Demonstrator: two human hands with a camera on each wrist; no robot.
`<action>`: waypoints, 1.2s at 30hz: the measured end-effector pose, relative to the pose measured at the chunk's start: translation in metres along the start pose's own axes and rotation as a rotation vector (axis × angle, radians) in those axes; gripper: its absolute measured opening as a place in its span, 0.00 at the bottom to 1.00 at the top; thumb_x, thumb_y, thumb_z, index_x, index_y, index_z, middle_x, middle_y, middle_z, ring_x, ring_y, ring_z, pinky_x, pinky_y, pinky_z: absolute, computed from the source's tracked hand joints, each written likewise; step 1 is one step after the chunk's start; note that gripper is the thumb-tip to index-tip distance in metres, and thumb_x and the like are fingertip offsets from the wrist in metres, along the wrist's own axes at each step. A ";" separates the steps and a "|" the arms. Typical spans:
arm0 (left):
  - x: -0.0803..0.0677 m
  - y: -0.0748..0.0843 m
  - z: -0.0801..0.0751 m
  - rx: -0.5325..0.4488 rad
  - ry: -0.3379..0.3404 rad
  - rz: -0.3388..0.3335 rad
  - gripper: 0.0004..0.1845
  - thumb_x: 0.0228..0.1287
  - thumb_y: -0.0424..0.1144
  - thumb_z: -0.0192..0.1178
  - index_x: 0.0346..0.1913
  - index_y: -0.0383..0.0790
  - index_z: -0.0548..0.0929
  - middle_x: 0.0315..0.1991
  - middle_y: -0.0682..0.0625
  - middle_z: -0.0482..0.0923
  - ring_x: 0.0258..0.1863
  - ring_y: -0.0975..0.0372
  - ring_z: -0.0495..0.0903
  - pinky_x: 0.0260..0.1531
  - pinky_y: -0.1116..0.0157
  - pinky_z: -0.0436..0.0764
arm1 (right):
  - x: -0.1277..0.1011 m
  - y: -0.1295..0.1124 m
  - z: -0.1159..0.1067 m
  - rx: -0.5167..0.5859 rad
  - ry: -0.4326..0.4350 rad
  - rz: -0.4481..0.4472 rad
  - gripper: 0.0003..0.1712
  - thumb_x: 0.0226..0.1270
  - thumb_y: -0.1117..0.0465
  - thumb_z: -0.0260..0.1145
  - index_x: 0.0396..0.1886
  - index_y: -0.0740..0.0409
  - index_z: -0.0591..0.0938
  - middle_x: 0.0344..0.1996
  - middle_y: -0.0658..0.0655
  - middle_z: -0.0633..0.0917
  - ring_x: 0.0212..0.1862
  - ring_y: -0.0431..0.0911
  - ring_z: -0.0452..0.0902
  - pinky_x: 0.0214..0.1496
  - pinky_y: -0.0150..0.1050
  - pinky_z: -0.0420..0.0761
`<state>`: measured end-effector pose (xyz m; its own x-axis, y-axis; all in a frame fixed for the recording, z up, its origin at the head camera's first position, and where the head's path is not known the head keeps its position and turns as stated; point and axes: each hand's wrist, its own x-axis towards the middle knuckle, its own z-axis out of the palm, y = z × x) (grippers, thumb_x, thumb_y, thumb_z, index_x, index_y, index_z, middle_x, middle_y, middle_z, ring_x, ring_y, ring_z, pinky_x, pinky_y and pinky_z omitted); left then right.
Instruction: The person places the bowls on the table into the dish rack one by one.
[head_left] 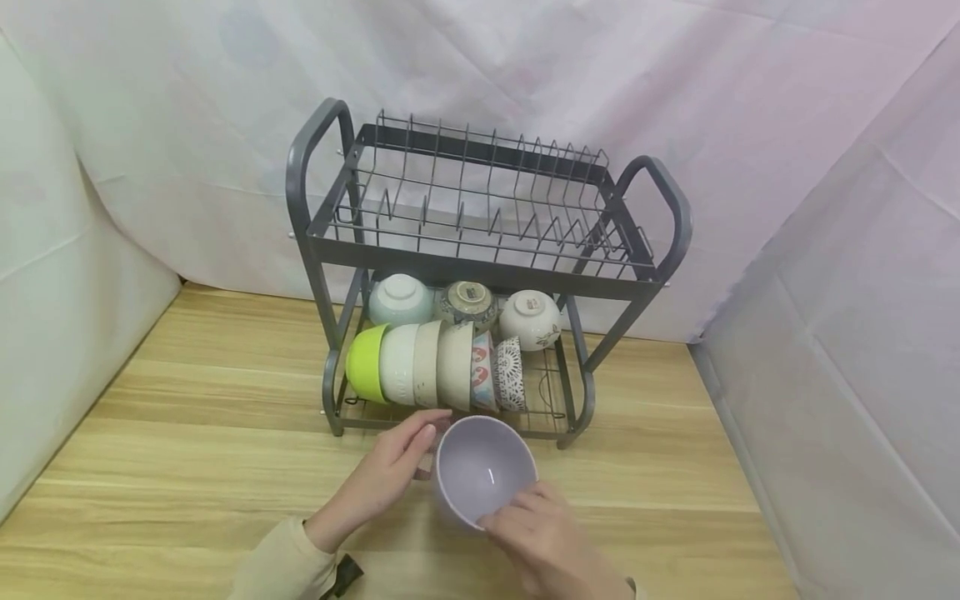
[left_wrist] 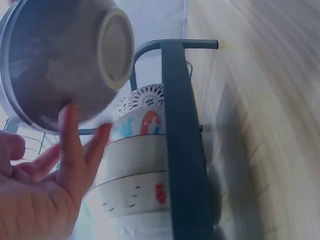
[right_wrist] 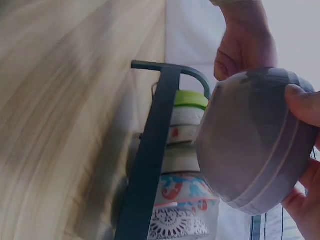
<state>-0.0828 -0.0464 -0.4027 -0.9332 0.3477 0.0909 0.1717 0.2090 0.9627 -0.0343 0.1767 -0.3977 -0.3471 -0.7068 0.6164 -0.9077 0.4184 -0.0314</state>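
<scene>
A purple-grey bowl (head_left: pixel 483 467) is held up in front of the rack, its hollow turned toward the head camera. My right hand (head_left: pixel 543 537) grips its near right rim, the thumb (right_wrist: pixel 302 104) on the outside wall in the right wrist view. At the bowl's left side is my left hand (head_left: pixel 378 475), its fingers stretched out. In the left wrist view those fingers (left_wrist: pixel 70 135) reach up against the bowl's outer wall, near its pale foot ring (left_wrist: pixel 116 48).
A dark two-tier dish rack (head_left: pixel 480 271) stands behind the bowl, with a wire top tier. On its lower tier, a front row of bowls stands on edge, from a lime-green bowl (head_left: pixel 366 364) to a black-patterned bowl (head_left: pixel 512 375). Behind them sit three upturned bowls, including a light-blue bowl (head_left: pixel 401 304).
</scene>
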 end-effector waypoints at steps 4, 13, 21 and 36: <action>0.001 0.000 -0.011 0.165 0.145 0.184 0.14 0.64 0.33 0.52 0.52 0.35 0.75 0.48 0.41 0.77 0.40 0.54 0.80 0.28 0.72 0.80 | 0.003 0.009 -0.006 0.104 0.162 0.023 0.11 0.66 0.60 0.55 0.31 0.60 0.81 0.26 0.50 0.83 0.30 0.40 0.77 0.37 0.32 0.75; 0.010 -0.015 -0.050 0.580 0.548 0.361 0.15 0.51 0.27 0.62 0.43 0.30 0.78 0.39 0.38 0.76 0.35 0.53 0.76 0.32 0.60 0.80 | -0.009 0.035 -0.011 0.507 0.518 0.362 0.11 0.60 0.70 0.59 0.41 0.74 0.77 0.36 0.55 0.83 0.40 0.39 0.78 0.46 0.26 0.76; 0.013 -0.037 -0.083 0.727 0.640 0.182 0.19 0.52 0.29 0.62 0.47 0.24 0.73 0.44 0.29 0.69 0.41 0.38 0.68 0.34 0.47 0.71 | -0.009 0.057 -0.014 0.886 0.804 0.780 0.19 0.59 0.81 0.50 0.44 0.63 0.78 0.39 0.52 0.85 0.44 0.41 0.80 0.48 0.30 0.77; 0.017 -0.048 -0.086 0.756 0.605 0.220 0.15 0.49 0.21 0.60 0.44 0.25 0.77 0.32 0.34 0.76 0.23 0.48 0.80 0.16 0.60 0.80 | -0.007 0.094 0.014 1.151 0.997 1.085 0.17 0.63 0.75 0.52 0.44 0.55 0.79 0.42 0.51 0.84 0.48 0.43 0.78 0.53 0.34 0.75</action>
<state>-0.1344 -0.1289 -0.4258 -0.8240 -0.0324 0.5657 0.3201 0.7972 0.5119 -0.1204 0.2126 -0.4155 -0.9461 0.2979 0.1268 -0.2545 -0.4419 -0.8602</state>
